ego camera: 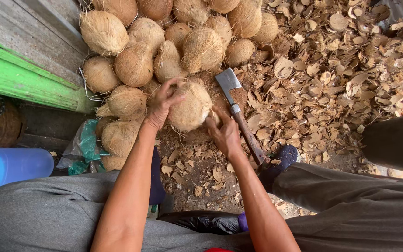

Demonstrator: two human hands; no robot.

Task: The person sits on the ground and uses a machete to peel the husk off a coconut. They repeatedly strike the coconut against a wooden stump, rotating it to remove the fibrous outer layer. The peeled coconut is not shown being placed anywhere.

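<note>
Husk-strewn ground (332,84); both hands, left (162,100) and right (222,133), grip one coconut (190,108). Cleaver (239,114) just right; black bucket (392,142) far right, contents hidden.

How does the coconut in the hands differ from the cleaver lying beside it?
The coconut is round, tan and fibrous; the cleaver is flat, with a grey metal blade and a brown wooden handle. The coconut is gripped by the left hand and right hand; the cleaver lies untouched on the husk chips. Both sit just below the coconut pile.
</note>
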